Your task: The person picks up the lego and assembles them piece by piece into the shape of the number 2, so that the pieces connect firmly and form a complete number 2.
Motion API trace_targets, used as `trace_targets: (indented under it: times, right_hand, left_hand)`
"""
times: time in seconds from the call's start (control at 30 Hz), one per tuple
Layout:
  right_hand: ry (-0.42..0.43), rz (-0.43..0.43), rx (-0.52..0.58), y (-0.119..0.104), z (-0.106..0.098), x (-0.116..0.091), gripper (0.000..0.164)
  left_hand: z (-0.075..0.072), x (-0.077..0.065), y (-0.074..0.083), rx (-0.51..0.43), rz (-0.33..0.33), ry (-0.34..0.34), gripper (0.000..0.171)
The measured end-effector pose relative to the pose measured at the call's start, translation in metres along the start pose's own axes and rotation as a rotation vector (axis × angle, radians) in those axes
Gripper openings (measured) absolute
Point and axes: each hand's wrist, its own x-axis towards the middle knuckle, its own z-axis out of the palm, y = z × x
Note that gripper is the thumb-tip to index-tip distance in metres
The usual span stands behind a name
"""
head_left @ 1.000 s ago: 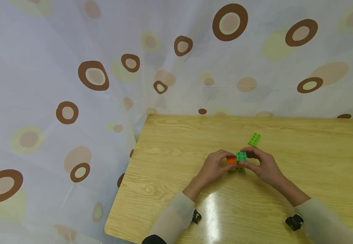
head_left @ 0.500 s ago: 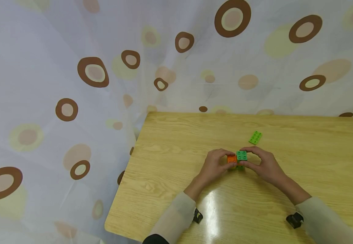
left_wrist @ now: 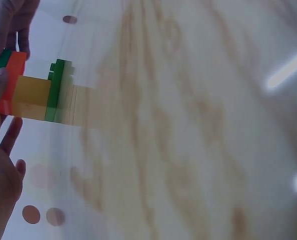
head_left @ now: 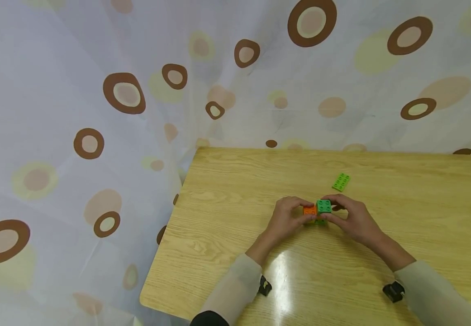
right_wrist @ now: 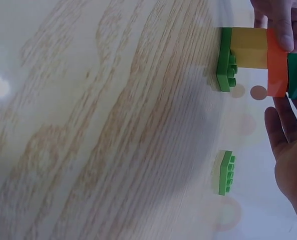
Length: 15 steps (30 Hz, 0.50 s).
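On the table stands a small stack of toy building bricks. At its bottom lies a green studded plate [right_wrist: 223, 60], with a yellow brick [left_wrist: 32, 97] above it. An orange brick [head_left: 310, 211] rests over the yellow one, and a green brick [head_left: 324, 206] sits on the orange brick's right part. My left hand [head_left: 283, 219] pinches the orange brick between thumb and fingers from the left. From the right, my right hand [head_left: 355, 219] holds the green brick between thumb and index finger. In the head view, the yellow brick is mostly hidden beneath the upper bricks and fingers.
A loose light-green studded plate [head_left: 341, 182] lies flat behind the stack, a little to the right. The wooden table [head_left: 219, 244] ends at a patterned curtain [head_left: 137, 54] at the back and left.
The head view has tilted slightly, so everything sits a little higher or lower in the picture. Both hands keep their hold on the bricks, with hardly any movement.
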Motion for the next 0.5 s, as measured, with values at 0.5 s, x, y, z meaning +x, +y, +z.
trace_targets:
  times: [0.5]
  right_hand:
    - [-0.005, -0.042, -0.06, -0.0006, 0.0003, 0.0021, 0.048]
  left_hand:
    - [0.0009, -0.002, 0.0014, -0.143, -0.095, -0.032, 0.032]
